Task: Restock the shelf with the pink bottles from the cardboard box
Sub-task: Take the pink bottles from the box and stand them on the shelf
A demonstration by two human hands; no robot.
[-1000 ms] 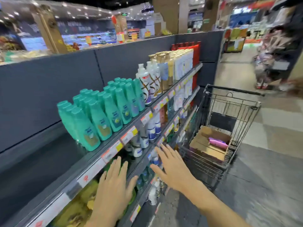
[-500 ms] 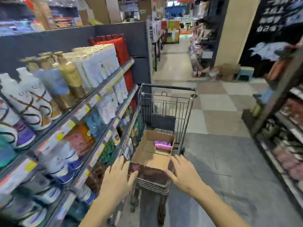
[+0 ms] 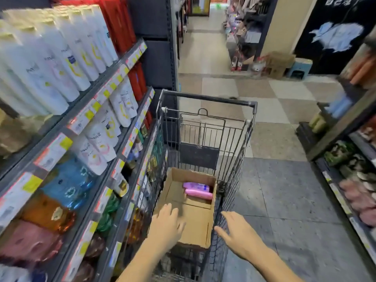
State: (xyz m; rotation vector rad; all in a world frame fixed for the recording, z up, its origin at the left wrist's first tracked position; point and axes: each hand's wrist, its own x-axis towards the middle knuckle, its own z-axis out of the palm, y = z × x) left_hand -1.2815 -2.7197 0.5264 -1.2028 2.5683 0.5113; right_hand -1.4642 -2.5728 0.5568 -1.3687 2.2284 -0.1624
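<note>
Our left hand [image 3: 165, 224] is open and empty over the near end of the cardboard box [image 3: 195, 226]. The pink bottles [image 3: 198, 191] lie ahead of it at the far end, long axis crosswise. Our right hand [image 3: 237, 234], also open, is outside the box.

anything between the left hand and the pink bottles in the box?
Head view: only bare cardboard floor of the open brown cardboard box lies between the left hand and the two pink plastic bottles.
</note>
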